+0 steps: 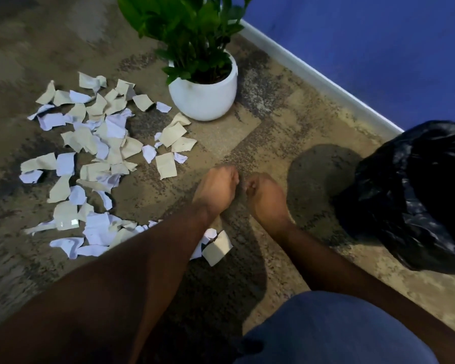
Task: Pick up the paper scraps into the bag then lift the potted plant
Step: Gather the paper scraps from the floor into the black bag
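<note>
Several torn white and beige paper scraps (90, 158) lie scattered on the carpet at the left. A leafy green plant in a round white pot (204, 97) stands upright beyond them, near the wall. A crumpled black plastic bag (415, 190) sits on the floor at the right. My left hand (216, 189) and my right hand (264, 195) hang side by side over bare carpet between scraps and bag, both with fingers curled in. Nothing shows inside either fist. One beige scrap (217, 248) lies under my left forearm.
A blue wall with a white baseboard (313, 74) runs diagonally behind the pot and bag. My knee in blue cloth (334, 332) fills the lower right. The mottled brown carpet (273, 122) stretches between pot and bag.
</note>
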Available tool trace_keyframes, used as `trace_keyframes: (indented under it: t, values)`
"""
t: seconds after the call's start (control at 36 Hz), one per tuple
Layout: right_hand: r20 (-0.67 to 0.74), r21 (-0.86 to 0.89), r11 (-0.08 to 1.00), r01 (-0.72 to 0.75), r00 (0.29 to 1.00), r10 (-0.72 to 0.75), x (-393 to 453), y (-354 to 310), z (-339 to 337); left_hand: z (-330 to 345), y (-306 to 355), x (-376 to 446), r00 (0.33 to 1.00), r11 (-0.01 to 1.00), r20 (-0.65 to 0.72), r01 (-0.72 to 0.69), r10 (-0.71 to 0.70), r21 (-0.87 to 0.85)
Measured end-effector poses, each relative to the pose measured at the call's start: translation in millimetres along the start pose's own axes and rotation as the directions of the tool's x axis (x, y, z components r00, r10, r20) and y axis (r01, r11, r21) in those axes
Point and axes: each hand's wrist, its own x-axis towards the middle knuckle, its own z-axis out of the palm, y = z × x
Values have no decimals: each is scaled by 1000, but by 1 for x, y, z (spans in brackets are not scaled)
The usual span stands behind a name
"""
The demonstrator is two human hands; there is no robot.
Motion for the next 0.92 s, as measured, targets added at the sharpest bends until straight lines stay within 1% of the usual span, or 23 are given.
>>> trace_keyframes:
  t: [0.11, 0.19, 0.33, 0.42, 0.5, 0.56, 0.61, 0.75, 0.92]
  values:
    - [-194, -82, 997, -1, 981, -15, 5, -4, -57, -10, 54, 9, 995, 984, -62, -92, 83, -155]
    - [-342, -67, 998, -17, 940, -7, 6, -4, -104, -19, 101, 14, 981, 962, -117, -175, 153, -212]
    - [-536, -68, 997, -32, 844, -9, -9, 5, -181, -24, 181, 9, 949, 893, -170, -307, 264, -329]
    - [-621, -97, 991, -89, 784, 10, -26, 24, -213, -23, 221, 1, 911, 839, -197, -411, 362, -357]
    - [-659, -104, 981, -164, 750, 55, -44, 49, -235, -16, 252, -9, 872, 801, -227, -488, 433, -347]
    - [-659, -99, 972, -215, 746, 98, -54, 64, -243, -10, 265, -14, 853, 789, -242, -521, 463, -327]
    - [-654, -66, 967, -245, 743, 144, -63, 76, -247, -4, 273, -16, 841, 779, -225, -541, 493, -316]
    - [-637, -52, 953, -299, 745, 199, -79, 93, -247, 6, 281, -20, 834, 779, -167, -551, 525, -300]
    - [-628, -72, 950, -304, 754, 194, -86, 100, -242, 14, 282, -22, 822, 767, -160, -568, 546, -298]
